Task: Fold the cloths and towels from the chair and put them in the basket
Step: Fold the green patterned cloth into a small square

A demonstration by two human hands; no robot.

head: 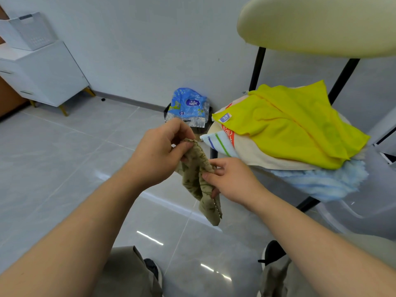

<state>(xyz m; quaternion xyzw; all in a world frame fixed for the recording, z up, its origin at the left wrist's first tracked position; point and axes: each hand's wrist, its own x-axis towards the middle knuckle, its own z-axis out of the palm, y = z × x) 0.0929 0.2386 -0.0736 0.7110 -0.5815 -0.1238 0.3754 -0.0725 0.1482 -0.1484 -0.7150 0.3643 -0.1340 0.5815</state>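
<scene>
A small olive-brown patterned cloth [201, 183] hangs in the air in front of me, bunched and drooping. My left hand [158, 155] pinches its top corner. My right hand [231, 181] grips its edge lower down on the right side. To the right stands the chair [317, 24] with a cream backrest and black frame. On its seat lies a pile: a yellow cloth [295, 123] on top, a cream towel [257, 155] under it, a white towel with blue and green stripes [218, 144], and a fluffy light-blue towel [325, 181] at the bottom. A white basket [32, 31] sits on the cabinet at far left.
A white cabinet [49, 76] with gold legs stands at the left wall. A black bin with a blue plastic wrapper [188, 108] on it sits by the wall beside the chair. Glossy grey tile floor lies between. My legs and shoes show at the bottom.
</scene>
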